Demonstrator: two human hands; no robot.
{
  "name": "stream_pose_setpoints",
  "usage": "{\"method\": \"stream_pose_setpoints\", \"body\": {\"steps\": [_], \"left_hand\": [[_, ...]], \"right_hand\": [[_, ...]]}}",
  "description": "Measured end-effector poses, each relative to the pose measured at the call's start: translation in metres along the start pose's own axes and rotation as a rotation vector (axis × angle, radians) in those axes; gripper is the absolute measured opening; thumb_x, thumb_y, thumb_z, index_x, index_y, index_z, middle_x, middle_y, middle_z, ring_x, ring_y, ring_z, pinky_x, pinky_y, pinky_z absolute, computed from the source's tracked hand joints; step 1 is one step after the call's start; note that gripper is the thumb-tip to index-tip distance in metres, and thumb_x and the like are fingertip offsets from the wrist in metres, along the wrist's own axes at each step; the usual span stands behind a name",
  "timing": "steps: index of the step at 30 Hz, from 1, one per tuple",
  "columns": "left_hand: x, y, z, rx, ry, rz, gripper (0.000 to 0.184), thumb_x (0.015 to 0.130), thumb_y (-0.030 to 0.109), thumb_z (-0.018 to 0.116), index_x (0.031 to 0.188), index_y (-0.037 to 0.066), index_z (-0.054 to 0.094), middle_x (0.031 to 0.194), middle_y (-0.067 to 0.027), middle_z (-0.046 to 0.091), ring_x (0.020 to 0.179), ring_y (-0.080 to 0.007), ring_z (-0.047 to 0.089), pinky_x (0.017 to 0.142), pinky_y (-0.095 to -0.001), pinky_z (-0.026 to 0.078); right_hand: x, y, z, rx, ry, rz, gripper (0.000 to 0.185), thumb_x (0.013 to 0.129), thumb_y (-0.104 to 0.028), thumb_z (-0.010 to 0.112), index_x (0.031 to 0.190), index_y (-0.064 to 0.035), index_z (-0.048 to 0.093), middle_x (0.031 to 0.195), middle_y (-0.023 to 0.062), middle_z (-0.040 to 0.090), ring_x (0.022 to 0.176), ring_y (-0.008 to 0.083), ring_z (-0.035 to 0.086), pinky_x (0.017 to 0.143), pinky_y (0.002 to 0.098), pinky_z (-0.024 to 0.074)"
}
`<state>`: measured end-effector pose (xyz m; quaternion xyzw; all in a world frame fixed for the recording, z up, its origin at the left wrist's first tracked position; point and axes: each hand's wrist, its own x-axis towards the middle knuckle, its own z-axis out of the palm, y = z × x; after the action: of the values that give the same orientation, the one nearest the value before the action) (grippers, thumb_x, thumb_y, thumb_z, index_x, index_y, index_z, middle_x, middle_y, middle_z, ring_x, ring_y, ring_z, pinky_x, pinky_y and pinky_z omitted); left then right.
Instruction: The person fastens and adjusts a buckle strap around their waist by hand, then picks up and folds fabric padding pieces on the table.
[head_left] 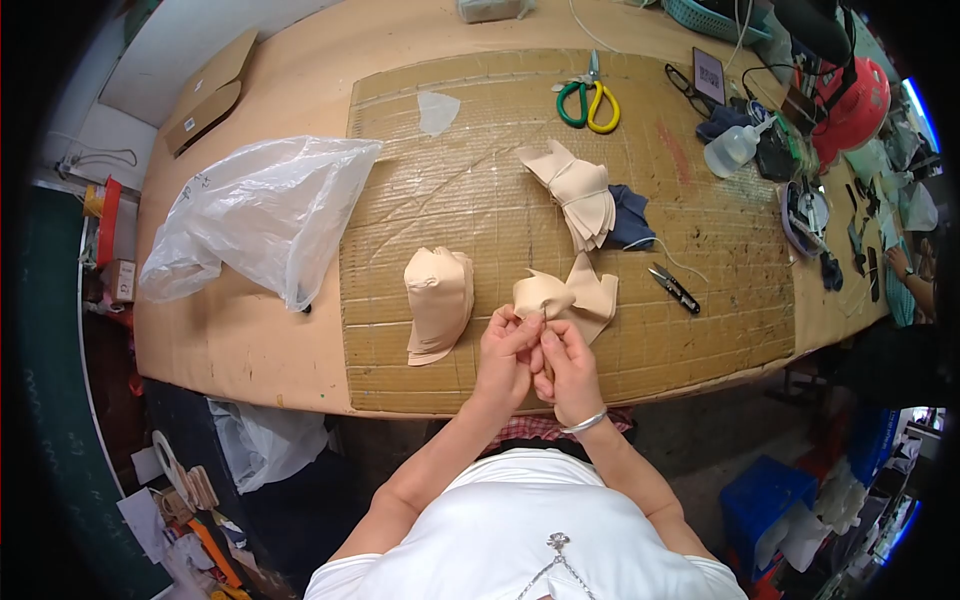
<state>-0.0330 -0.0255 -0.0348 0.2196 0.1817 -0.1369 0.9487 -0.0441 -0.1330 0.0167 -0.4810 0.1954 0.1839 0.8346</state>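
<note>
My left hand point(508, 350) and my right hand point(568, 368) are close together at the near edge of the cardboard mat, fingers pinched. Between them they grip a beige leather-like piece point(542, 293), which curls up above the fingertips. Another flap of the same beige material point(596, 300) spreads out to its right. To the left stands a folded stack of beige pieces point(438, 305). Farther back lies a tied bundle of beige pieces point(582, 195), with a dark blue cloth point(628, 216) beside it. Small thread snips point(675, 288) rest to the right of my hands.
A cardboard mat point(400, 200) covers the table's middle. On its left is a clear plastic bag point(270, 210). Green-and-yellow-handled scissors point(590, 100) lie at the back. A squeeze bottle point(735, 150), eyeglasses point(690, 90) and a red lamp-like object point(855, 105) crowd the right side. Another person's hand point(900, 262) shows far right.
</note>
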Motion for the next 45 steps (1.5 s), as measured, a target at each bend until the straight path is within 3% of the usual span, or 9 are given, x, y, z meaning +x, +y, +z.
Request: {"method": "stream_pose_setpoints", "body": {"steps": [1,3,6,8,11,23,31,37,45], "left_hand": [[-0.002,0.007,0.012,-0.001,-0.001,0.003,0.026,0.085,0.002,0.061,0.101,0.008,0.041,0.089,-0.0063,0.058,0.064,-0.0109,0.058,0.056,-0.023,0.055],[-0.01,0.021,0.036,0.1,0.158,-0.035,0.031,0.085,0.005,0.06,0.111,0.005,0.043,0.1,-0.0077,0.059,0.091,-0.0161,0.061,0.079,-0.0294,0.054],[-0.013,0.035,0.034,0.216,0.138,-0.084,0.039,0.085,0.004,0.06,0.118,0.005,0.04,0.107,-0.0089,0.058,0.099,-0.0185,0.06,0.086,-0.0341,0.053],[-0.015,0.037,0.04,0.231,0.139,-0.095,0.041,0.085,0.004,0.061,0.12,0.005,0.039,0.101,-0.0075,0.06,0.093,-0.0146,0.06,0.083,-0.029,0.053],[-0.016,0.033,0.04,0.345,0.079,-0.117,0.044,0.084,0.005,0.064,0.121,0.005,0.04,0.095,-0.0056,0.061,0.087,-0.0115,0.06,0.077,-0.0259,0.053],[-0.019,0.029,0.042,0.573,0.026,0.065,0.055,0.077,0.0,0.069,0.124,0.003,0.04,0.088,-0.0053,0.063,0.083,-0.0091,0.059,0.075,-0.0226,0.048],[-0.014,0.036,0.033,0.387,-0.03,-0.13,0.062,0.077,0.001,0.068,0.132,0.0,0.038,0.081,0.001,0.061,0.077,-0.006,0.056,0.071,-0.0191,0.044],[-0.007,0.041,0.01,0.216,-0.13,-0.394,0.054,0.081,0.007,0.066,0.13,0.001,0.043,0.09,0.0024,0.061,0.081,-0.0056,0.056,0.074,-0.0188,0.043],[-0.019,0.047,0.023,0.38,-0.035,-0.288,0.05,0.086,0.014,0.063,0.131,0.002,0.044,0.098,0.0003,0.058,0.086,-0.0061,0.055,0.076,-0.0205,0.045]], "right_hand": [[0.0,-0.004,-0.004,0.047,-0.015,0.062,0.011,0.094,-0.017,0.051,0.096,-0.0063,0.051,0.067,-0.0022,0.05,0.046,0.0001,0.037,0.038,0.0153,0.0279],[0.0,-0.008,-0.017,-0.076,0.07,-0.076,0.014,0.092,-0.018,0.055,0.098,-0.0059,0.052,0.069,-0.0024,0.05,0.045,0.0003,0.037,0.038,0.0156,0.0269],[0.005,-0.028,-0.027,-0.205,0.177,-0.205,0.021,0.086,-0.017,0.063,0.101,-0.005,0.054,0.069,-0.0032,0.051,0.043,0.0003,0.035,0.036,0.0161,0.0247],[0.01,-0.04,-0.034,-0.211,0.206,-0.206,0.025,0.083,-0.016,0.067,0.102,-0.0045,0.056,0.068,-0.0038,0.052,0.041,0.0001,0.034,0.036,0.0164,0.0235],[0.011,-0.044,-0.036,-0.091,-0.071,0.112,0.018,0.083,-0.008,0.065,0.098,-0.0039,0.056,0.059,-0.0044,0.049,0.036,0.0007,0.03,0.034,0.0167,0.0215],[0.006,-0.03,-0.03,-0.124,-0.06,0.048,0.015,0.083,-0.004,0.063,0.098,-0.0032,0.059,0.064,-0.0026,0.054,0.037,0.0009,0.034,0.033,0.0172,0.0234],[0.006,-0.026,-0.039,0.077,-0.135,0.128,0.012,0.087,-0.007,0.06,0.099,-0.0038,0.059,0.07,-0.0014,0.057,0.039,0.0008,0.034,0.035,0.0165,0.0249],[0.007,-0.023,-0.044,0.224,-0.234,0.294,0.013,0.091,-0.009,0.054,0.103,-0.0048,0.056,0.076,-0.0018,0.057,0.039,0.0011,0.03,0.035,0.0163,0.0242],[0.008,-0.025,-0.044,0.144,-0.2,0.295,0.011,0.091,-0.011,0.054,0.1,-0.0055,0.056,0.073,-0.0029,0.054,0.038,0.0013,0.029,0.035,0.0167,0.0234]]}}
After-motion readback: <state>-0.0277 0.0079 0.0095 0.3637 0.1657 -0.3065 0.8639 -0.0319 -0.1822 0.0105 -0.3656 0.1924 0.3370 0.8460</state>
